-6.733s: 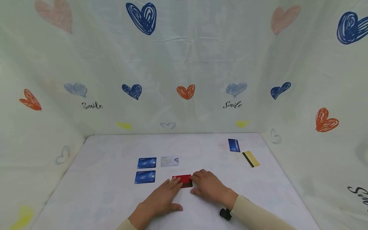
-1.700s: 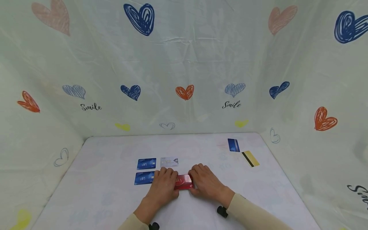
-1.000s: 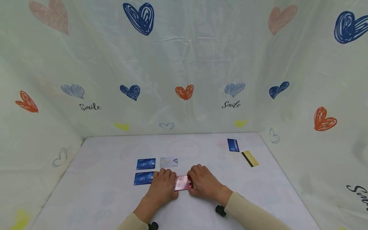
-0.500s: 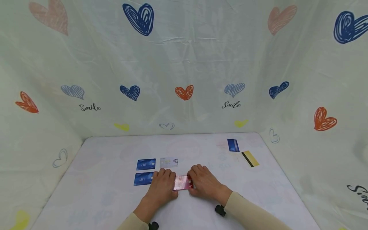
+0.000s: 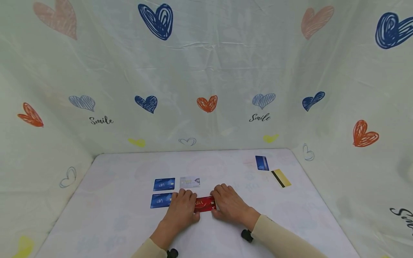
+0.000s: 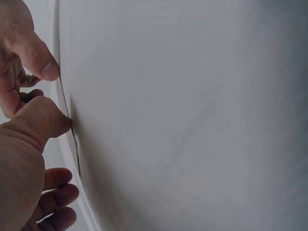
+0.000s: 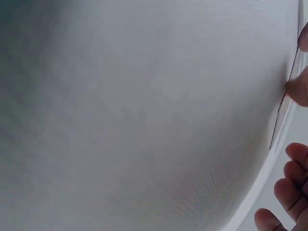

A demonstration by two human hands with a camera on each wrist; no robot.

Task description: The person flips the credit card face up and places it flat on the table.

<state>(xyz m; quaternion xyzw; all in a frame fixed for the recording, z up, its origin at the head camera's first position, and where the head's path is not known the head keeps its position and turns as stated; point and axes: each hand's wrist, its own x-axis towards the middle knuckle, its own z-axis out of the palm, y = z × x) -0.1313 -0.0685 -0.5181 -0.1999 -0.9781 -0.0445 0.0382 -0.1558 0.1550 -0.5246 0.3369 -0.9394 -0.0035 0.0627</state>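
Note:
A red VIP card (image 5: 204, 204) is held low over the white table between my two hands. My left hand (image 5: 180, 208) pinches its left end, with curled fingers at the far edge and the thumb at the near edge. At the right end, my right hand (image 5: 230, 204) grips it in the same way. Both ends are partly covered by fingers. The left wrist view shows the card edge-on as a thin dark line, with the left thumb (image 6: 53, 120) touching it. The right thumb (image 7: 298, 89) meets that edge in the right wrist view.
Two blue VIP cards (image 5: 164, 184) lie left of the hands, the nearer partly behind the left fingers. A silver card (image 5: 189, 182) lies just beyond. At the back right are a blue card (image 5: 262, 163) and a gold card (image 5: 281, 178) with a dark stripe. A heart-printed curtain (image 5: 206, 71) surrounds the table.
Earlier the red card lay stripe side up under straighter fingers; now its VIP face shows and both hands grip it. Over the last second its tilt changed slightly and the pinkish glare went.

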